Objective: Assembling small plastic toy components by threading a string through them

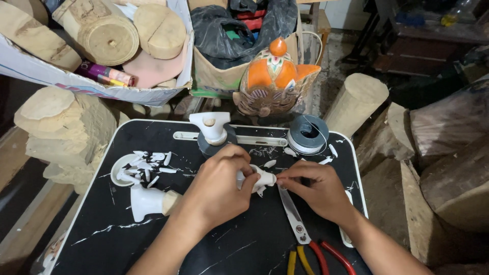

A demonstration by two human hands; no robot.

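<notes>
Both hands meet over the middle of the black tray table, a dark top with a white rim, scratched and dusted with pale flecks. The left hand is curled round a small white carved piece, fingers wrapped over it so only its rounded end pokes out to the right. The right hand is pinched at that exposed end, thumb and forefinger tips closed together on it; whether a small tool sits between them cannot be told. A flat knife blade lies on the table under the right hand, pointing toward the near edge, with red and yellow plier handles beside it at that edge. Toward the left edge sits a white bowl of shavings, and just in front of it another white carved piece lies on its side. Along the far edge stand a white knob-shaped piece on a dark base and a grey roll of tape. Beyond the table stands a painted orange owl figure, with pale wood logs around
</notes>
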